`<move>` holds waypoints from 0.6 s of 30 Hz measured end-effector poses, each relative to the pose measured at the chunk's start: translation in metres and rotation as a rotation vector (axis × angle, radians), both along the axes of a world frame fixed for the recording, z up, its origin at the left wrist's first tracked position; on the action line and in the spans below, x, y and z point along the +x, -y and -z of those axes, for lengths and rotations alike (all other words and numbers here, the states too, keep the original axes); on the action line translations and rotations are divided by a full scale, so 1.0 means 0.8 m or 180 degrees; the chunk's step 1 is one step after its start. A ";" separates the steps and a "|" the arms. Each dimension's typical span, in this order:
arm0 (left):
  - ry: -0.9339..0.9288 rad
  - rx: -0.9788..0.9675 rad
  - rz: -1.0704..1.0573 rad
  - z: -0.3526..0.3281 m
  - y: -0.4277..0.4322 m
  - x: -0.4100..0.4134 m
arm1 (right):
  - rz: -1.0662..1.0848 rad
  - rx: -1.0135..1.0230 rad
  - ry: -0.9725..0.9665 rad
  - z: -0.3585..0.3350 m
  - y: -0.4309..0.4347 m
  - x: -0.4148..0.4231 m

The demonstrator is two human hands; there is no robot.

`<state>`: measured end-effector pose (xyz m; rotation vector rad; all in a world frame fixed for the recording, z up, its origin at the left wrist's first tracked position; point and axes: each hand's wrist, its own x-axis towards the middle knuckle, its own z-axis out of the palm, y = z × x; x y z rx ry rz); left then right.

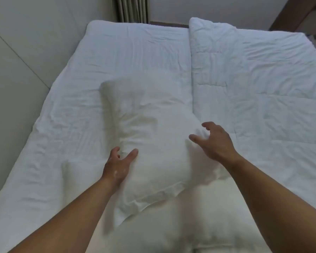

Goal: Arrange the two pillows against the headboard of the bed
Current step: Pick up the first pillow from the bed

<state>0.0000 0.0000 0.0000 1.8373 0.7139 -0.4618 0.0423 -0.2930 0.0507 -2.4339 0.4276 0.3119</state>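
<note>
A white pillow (153, 147) lies slanted in the middle of the bed, its far end blurred. My left hand (119, 165) rests against its left side with fingers spread, holding nothing. My right hand (215, 143) hovers at its right corner, fingers apart and curled, holding nothing. A second white pillow (164, 229) lies below it at the near edge of the view, partly under the first pillow and between my forearms. No headboard is in view.
The bed (77, 110) has a wrinkled white sheet. A folded white quilt (263, 84) covers its right half. A pale wall (16, 61) runs along the left side. A curtain (131, 8) hangs beyond the far end, with dark wood furniture (303, 11) at the upper right.
</note>
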 end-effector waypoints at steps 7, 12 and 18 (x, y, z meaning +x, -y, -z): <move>-0.0089 -0.0247 -0.0385 0.051 0.006 0.058 | -0.0038 0.0443 -0.0784 0.061 0.026 0.079; -0.0138 -0.0407 -0.0485 0.088 0.010 0.069 | -0.0048 0.0709 -0.1019 0.101 0.033 0.099; 0.0033 -0.0618 -0.0583 0.103 0.019 0.059 | -0.0045 0.1020 -0.0814 0.123 0.025 0.091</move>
